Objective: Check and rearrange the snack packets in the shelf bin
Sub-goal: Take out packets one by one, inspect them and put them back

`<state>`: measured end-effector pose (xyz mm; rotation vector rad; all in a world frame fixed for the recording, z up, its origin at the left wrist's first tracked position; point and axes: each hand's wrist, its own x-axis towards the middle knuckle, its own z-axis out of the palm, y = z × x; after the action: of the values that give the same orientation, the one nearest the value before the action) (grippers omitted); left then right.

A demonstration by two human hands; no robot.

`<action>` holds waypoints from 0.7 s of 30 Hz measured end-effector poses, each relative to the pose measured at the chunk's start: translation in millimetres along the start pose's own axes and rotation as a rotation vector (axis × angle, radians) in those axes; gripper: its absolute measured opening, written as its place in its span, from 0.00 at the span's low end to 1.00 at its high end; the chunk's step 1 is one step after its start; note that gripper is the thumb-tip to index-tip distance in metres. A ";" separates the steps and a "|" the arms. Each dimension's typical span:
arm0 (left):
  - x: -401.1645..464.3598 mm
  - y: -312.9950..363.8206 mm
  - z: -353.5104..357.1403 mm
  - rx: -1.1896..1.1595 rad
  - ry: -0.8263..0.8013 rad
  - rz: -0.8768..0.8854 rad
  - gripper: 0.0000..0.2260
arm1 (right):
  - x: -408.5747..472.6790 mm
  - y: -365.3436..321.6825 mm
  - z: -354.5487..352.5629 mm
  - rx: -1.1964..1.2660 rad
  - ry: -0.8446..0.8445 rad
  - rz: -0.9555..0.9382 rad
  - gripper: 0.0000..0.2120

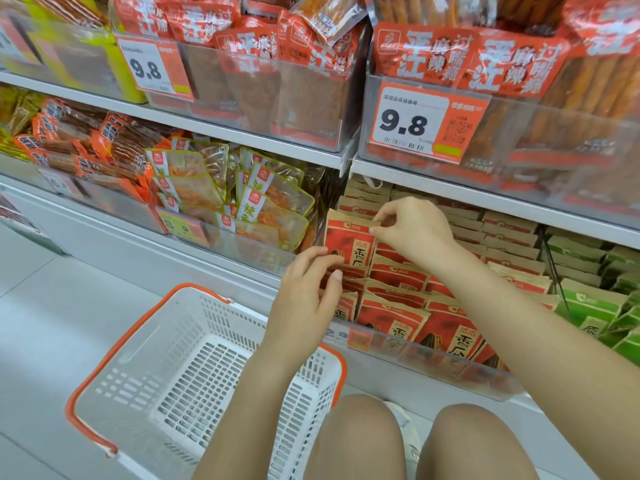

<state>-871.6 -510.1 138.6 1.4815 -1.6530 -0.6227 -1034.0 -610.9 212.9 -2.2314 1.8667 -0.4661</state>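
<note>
Crouching at the shelf bin [433,358], the person works both hands among red-and-kraft snack packets [391,318]. Right hand [412,230] pinches the top edge of one raised packet [349,237] at 12 o'clock of the bin's left end; left hand [308,299] curls its fingers onto packet tops at 7 o'clock of it. Packets look light, crinkly and flexible; the sealed top strip seems the best hold. Clear front lip and tight rows crowd access. White basket [194,368] sits at 8 o'clock, green packets [588,306] at 3.

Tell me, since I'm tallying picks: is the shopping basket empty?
Empty: the basket shows only its bare white slotted floor and walls.
</note>
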 end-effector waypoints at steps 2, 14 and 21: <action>0.3 0.3 1.6 0.008 0.006 0.002 0.18 | 5.4 -5.0 0.8 -0.023 -0.066 0.048 0.04; -5.4 5.7 1.6 0.037 0.005 -0.010 0.18 | 14.5 -5.7 18.2 -0.098 -0.077 0.138 0.08; -12.2 7.3 -0.5 0.032 0.009 -0.059 0.17 | -2.1 -0.6 7.1 0.105 -0.033 0.063 0.12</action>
<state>-875.6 -496.8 141.7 1.5586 -1.6244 -0.6241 -1031.2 -609.0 206.3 -2.0940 1.8456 -0.5022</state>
